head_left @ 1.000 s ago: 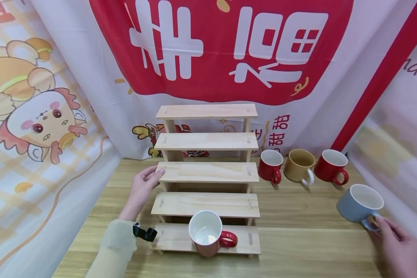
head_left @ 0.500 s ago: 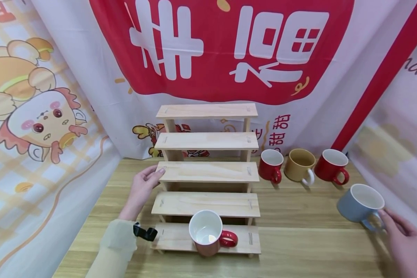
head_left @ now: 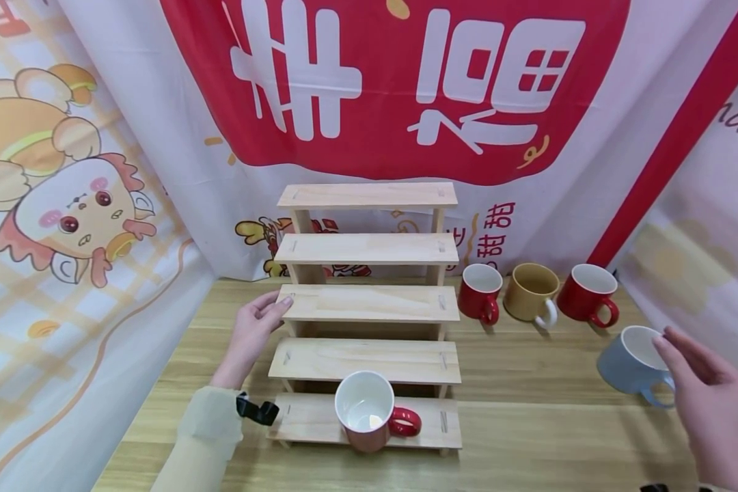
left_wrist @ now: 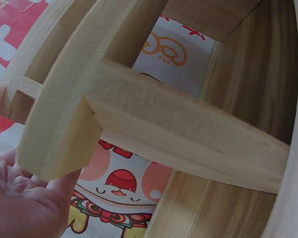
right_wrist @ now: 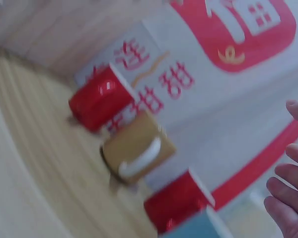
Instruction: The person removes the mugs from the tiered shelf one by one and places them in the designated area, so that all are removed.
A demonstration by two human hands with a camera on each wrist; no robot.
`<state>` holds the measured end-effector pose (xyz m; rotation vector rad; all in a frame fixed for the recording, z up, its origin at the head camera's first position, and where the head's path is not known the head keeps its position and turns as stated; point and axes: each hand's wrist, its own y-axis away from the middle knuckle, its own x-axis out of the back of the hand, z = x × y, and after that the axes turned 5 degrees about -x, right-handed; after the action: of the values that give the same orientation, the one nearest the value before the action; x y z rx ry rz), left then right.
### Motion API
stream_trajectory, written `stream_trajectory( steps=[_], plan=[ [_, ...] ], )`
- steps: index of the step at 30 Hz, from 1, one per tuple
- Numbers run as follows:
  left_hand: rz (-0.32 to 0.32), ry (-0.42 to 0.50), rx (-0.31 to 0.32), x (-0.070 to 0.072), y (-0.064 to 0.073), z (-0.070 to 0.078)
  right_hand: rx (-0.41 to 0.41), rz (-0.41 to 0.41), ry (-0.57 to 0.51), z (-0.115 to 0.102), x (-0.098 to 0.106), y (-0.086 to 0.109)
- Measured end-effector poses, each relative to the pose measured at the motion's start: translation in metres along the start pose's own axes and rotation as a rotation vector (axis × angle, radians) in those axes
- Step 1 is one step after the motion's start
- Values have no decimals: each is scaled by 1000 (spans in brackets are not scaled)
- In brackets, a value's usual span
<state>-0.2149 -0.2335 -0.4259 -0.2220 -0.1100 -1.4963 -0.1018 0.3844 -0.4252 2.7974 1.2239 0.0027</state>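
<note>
A wooden stand with several stepped shelves (head_left: 369, 304) rises in the middle of the head view. My left hand (head_left: 255, 335) holds the left end of its middle shelf, thumb on top; in the left wrist view the fingers (left_wrist: 32, 203) show below the board. A red mug with a white inside (head_left: 369, 441) stands on the lowest shelf, handle to the right. On the table at the right is a light blue mug (head_left: 624, 365). My right hand (head_left: 710, 400) hovers by its handle side, fingers extended and holding nothing; the right wrist view shows the fingers (right_wrist: 288, 193) spread.
Behind the blue mug stand a red mug (head_left: 473, 301), a tan mug with a white handle (head_left: 519, 304) and another red mug (head_left: 575, 301) in a row. Printed cloth (head_left: 252, 205) hangs around the wooden table (head_left: 529, 437) at the back and sides.
My right hand has let go of the blue mug's handle and lifted up beside it. The mug stays where it was. My left hand has not moved.
</note>
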Motion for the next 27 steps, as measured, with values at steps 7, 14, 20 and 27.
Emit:
stream_trajectory(
  steps=[7,14,20,27],
  plan=[
    [1,-4,2,0,-1,0,142,-183,140,-18,-33,25],
    [3,4,-7,0,-1,-1,323,-331,364,-20,-65,49],
    [16,21,-24,-1,-2,-3,413,-457,356,-16,-92,69],
    [17,14,-30,-1,-2,-3,410,-611,328,-14,-117,91]
  ],
)
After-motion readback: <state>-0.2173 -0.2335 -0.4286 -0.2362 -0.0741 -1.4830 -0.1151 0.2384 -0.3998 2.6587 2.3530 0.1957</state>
